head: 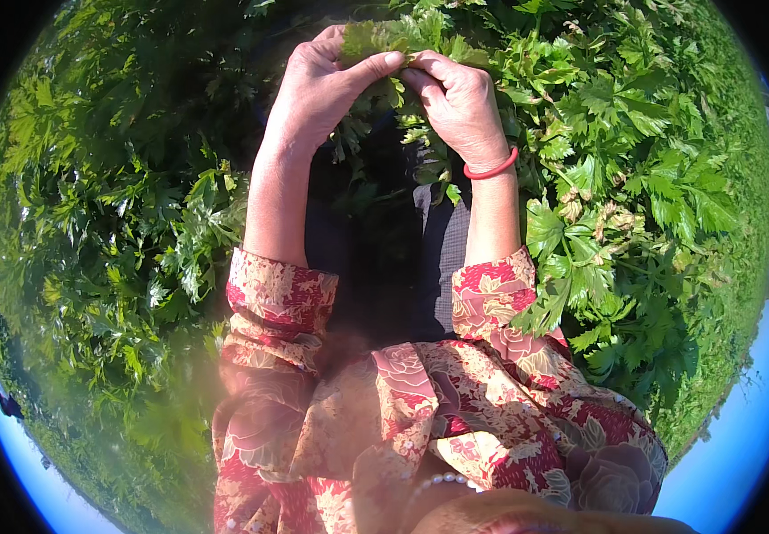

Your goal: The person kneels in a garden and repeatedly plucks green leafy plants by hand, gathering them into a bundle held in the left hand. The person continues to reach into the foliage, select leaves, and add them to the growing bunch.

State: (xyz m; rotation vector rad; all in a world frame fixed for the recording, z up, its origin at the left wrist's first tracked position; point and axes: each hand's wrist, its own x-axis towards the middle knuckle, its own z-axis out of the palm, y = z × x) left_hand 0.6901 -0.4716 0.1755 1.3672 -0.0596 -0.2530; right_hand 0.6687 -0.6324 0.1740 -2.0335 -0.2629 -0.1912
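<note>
At the top middle, a green lobed leaf (366, 41) that looks like celery is pinched in my left hand (328, 77), thumb extended along it. My right hand (454, 93), with a red band (491, 165) round its wrist, meets the left at the fingertips and pinches the same leafy piece between thumb and forefinger. The exact hold of the fingers is partly hidden by the leaves. Both hands are raised over the dark gap between the plants.
Dense leafy celery-like plants (625, 127) stand on both sides, some with dry, brown leaves (615, 219) at the right. My legs in dark trousers (444, 267) are between the rows. Leaves touch my right sleeve (491, 294).
</note>
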